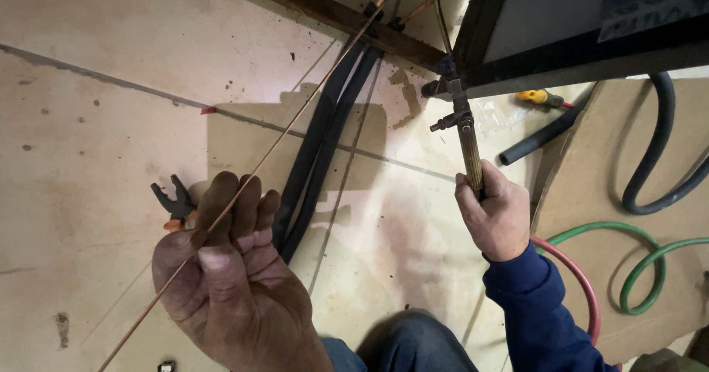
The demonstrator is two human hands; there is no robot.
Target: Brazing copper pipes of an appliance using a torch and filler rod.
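On the tiled floor [96,84], seen from above, 2 hands are held out over a bundle of black hoses [325,128], which serves as the landmark. Left of the bundle's lower end, the left hand [229,268] is seen with its fingers [236,202] curled shut around a thin copper rod [295,117]. The rod is pinched between thumb and fingers and runs slantwise, from the bottom left of the view up across the bundle to a dark wooden strip [332,10] at the top. Just left of that hand, well left of the bundle, black pliers with an orange handle [173,203] are lying on the floor, partly hidden behind the fingers.

Right of the bundle, the right hand [498,213] is closed in a fist around the brass handle of a torch [465,135]. The torch is held nearly upright, its valve knob sticking out toward the bundle and its thin neck reaching up to a dark metal frame [532,69]. A blue sleeve [539,298] is worn on this arm.

Farther right of the bundle, a short black pipe [543,132] and a yellow-handled tool [539,97] are seen below the frame. Beyond them, a thick dark hose [657,158], a green hose [635,254] and a red hose [580,283] are looped over brown cardboard [635,121]. Below the bundle, a knee in blue jeans [413,342] is visible.
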